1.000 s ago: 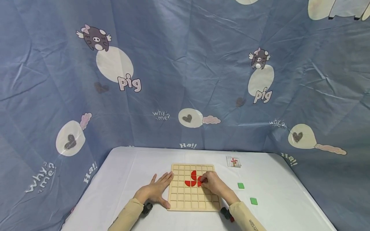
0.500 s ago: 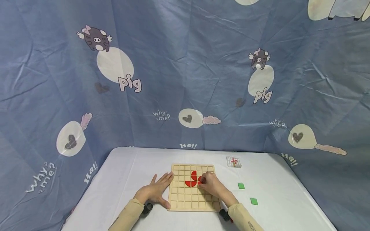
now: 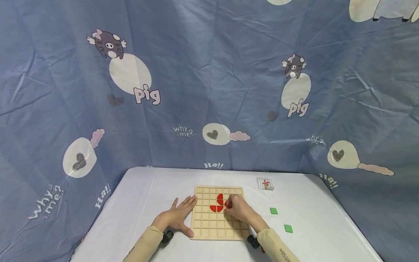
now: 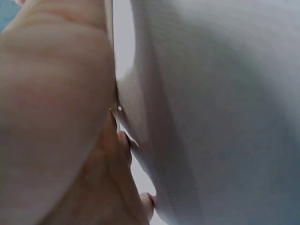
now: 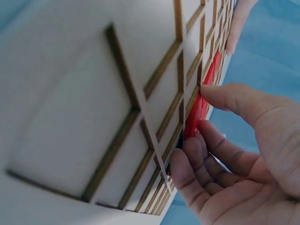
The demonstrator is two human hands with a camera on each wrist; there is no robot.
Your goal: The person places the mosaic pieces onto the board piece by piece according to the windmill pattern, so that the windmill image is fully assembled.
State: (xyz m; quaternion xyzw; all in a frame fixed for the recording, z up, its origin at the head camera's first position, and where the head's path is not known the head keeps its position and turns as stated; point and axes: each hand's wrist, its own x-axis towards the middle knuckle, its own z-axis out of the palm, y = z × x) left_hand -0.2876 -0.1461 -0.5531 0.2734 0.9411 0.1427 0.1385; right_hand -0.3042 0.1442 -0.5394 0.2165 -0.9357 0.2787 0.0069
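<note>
Here's the red piece (image 5: 193, 117), down on the gridded wooden board (image 3: 212, 226), right of the other red pieces (image 3: 216, 208) and partly hidden under the right hand (image 3: 239, 208). It looks light and stiff, likely smooth enough to skid, and hardly fragile. The sensible hold, I'd judge, is by its opposite edges, since the thin raised grid lines leave little to grab at the sides.

And look at the fingers (image 5: 185, 171): the wrist view has them curled in around it, thumb at one edge, fingertips at the other, the red showing in between. They're clamped on it, by the look of things, though how hard the squeeze is, I cannot tell.

Over on the other side, the left hand (image 3: 176, 216) lies flat with fingers spread wide apart, thumb and fingertips at the board's left edge, holding nothing.

Further out on the white-covered desk (image 3: 170, 178), a card with a red pattern (image 3: 265, 183) lies beyond the board's far right corner, and two green squares (image 3: 273, 211) (image 3: 288, 229) sit to the right. Behind it all hangs a blue printed curtain (image 3: 183, 80).
</note>
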